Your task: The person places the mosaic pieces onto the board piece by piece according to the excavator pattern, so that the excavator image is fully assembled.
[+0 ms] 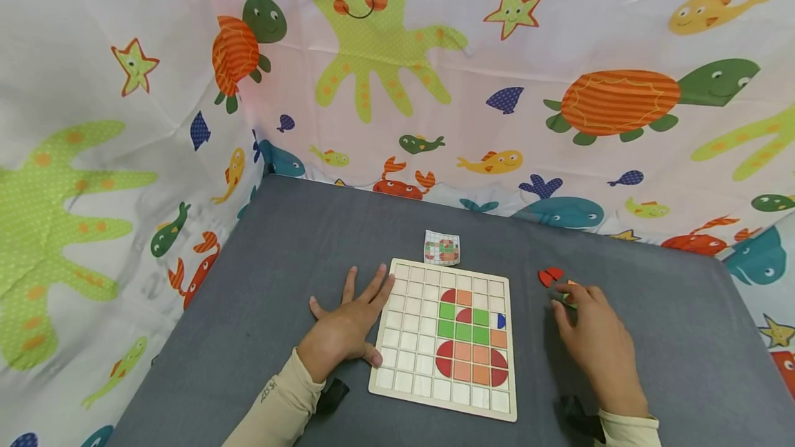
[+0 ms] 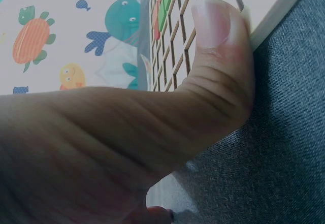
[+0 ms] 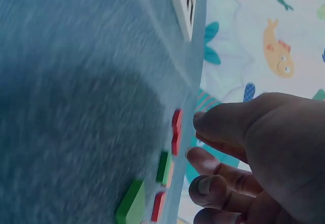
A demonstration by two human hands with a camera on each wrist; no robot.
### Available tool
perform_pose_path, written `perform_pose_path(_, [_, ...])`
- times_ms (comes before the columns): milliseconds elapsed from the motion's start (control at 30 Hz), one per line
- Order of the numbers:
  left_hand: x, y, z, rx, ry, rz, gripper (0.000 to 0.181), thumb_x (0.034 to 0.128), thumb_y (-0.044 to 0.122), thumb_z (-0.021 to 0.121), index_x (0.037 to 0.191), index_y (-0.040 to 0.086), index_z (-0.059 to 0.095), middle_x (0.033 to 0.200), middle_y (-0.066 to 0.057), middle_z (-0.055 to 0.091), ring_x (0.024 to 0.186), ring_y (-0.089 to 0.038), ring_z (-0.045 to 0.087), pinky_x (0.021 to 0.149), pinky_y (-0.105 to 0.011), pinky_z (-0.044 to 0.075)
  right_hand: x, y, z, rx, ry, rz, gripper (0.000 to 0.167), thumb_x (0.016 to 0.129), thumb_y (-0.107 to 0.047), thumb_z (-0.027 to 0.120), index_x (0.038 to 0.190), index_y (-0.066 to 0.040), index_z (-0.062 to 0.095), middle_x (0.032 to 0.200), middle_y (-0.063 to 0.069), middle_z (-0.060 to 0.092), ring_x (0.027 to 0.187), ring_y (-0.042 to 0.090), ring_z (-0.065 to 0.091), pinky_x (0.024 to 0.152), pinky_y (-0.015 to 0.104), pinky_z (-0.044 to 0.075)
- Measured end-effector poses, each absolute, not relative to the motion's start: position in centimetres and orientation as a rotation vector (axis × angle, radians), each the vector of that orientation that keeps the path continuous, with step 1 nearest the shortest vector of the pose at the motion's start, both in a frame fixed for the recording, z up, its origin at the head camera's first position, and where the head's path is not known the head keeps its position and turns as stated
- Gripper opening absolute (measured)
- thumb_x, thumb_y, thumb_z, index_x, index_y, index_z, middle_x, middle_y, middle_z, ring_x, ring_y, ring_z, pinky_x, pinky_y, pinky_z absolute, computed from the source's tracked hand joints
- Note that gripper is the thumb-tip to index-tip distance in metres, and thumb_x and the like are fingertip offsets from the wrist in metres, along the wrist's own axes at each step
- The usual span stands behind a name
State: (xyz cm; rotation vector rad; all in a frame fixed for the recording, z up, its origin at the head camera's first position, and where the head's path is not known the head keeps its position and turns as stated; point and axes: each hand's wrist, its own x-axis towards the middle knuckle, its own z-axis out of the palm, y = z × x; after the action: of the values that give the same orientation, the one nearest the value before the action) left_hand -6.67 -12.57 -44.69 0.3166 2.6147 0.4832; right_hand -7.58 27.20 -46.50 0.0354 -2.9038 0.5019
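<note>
A wooden grid board [image 1: 410, 363] lies on the grey table, with green, orange, red and blue pieces in several cells on its right half. The left hand [image 1: 348, 328] rests along the board's left edge, fingers spread; its thumb lies on the rim in the left wrist view. To the right of the board, the right hand [image 1: 599, 343] hovers over loose pieces, fingers bent, nothing seen between them. Red pieces [image 1: 546, 277] lie beside its fingertips. In the right wrist view a green piece [image 3: 164, 168] and another green piece [image 3: 132, 202] lie near that hand.
A small printed card [image 1: 442, 248] with a coloured grid pattern stands or lies at the board's far edge; which, I cannot tell. A cloth [image 1: 422, 88] printed with sea animals hangs behind and to the left of the table [image 1: 298, 240].
</note>
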Motion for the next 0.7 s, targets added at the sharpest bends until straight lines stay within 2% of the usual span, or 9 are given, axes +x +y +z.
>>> perform_pose_path(133, [-6.6, -12.5, -44.5, 0.324, 2.619, 0.488, 0.142, 0.0596, 0.037, 0.100, 0.173, 0.027, 0.015, 0.181, 0.005, 0.003, 0.165, -0.041, -0.007, 0.097, -0.099, 0.011, -7.5, 28.2, -46.7, -0.019, -2.921, 0.491, 0.032, 0.098, -0.017, 0.075, 0.127, -0.004, 0.070, 0.115, 0.023, 0.062, 0.083, 0.041, 0.068, 0.062, 0.060, 0.053])
perform_pose_path(400, [-6.9, -12.6, -44.8, 0.319, 2.609, 0.498, 0.141, 0.0615, 0.036, 0.100, 0.173, 0.027, 0.014, 0.180, 0.006, 0.001, 0.165, -0.040, -0.008, 0.098, -0.099, 0.008, -7.8, 29.9, -46.5, -0.137, -3.008, 0.463, 0.038, 0.101, -0.019, 0.070, 0.135, -0.001, 0.066, 0.129, 0.031, 0.053, 0.077, 0.046, 0.065, 0.056, 0.060, 0.050])
perform_pose_path(700, [-6.9, -12.6, -44.8, 0.324, 2.601, 0.493, 0.141, 0.0612, 0.037, 0.100, 0.173, 0.027, 0.014, 0.181, 0.005, 0.001, 0.164, -0.041, -0.008, 0.098, -0.099, 0.008, -7.8, 31.0, -47.2, -0.195, -3.008, 0.437, 0.033, 0.101, -0.020, 0.069, 0.130, -0.004, 0.068, 0.128, 0.032, 0.052, 0.066, 0.043, 0.062, 0.050, 0.057, 0.048])
